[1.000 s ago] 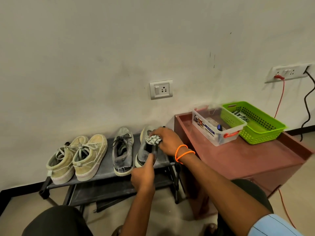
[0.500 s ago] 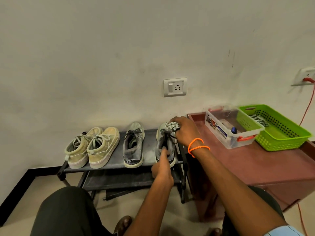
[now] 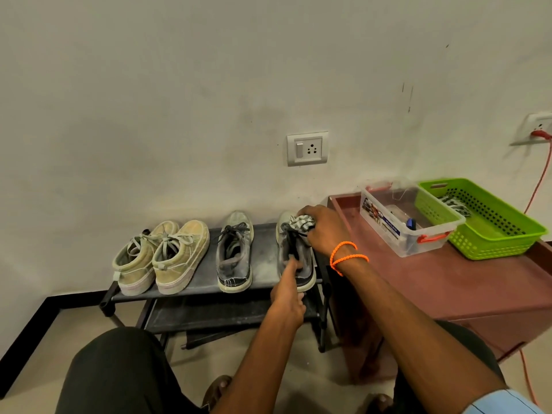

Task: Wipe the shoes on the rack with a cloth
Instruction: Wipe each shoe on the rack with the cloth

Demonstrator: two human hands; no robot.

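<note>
Head view: a person wipes the rightmost grey shoe (image 3: 295, 252) on the black rack (image 3: 263, 258).

The right hand (image 3: 325, 231) curls round a bunched checked cloth (image 3: 301, 224) and presses it on the shoe's toe and laces. The left hand (image 3: 288, 297) grips the shoe's heel, a digit, apparently the thumb, hooked into the opening. To the left stand its grey mate (image 3: 234, 252) and a tan pair (image 3: 162, 256). On the brown table (image 3: 448, 282) sit a clear box (image 3: 403, 219) and a green basket (image 3: 484, 219), touching.

A home entryway: a low shoe rack (image 3: 191, 289) beside a wall socket (image 3: 307, 148).
</note>
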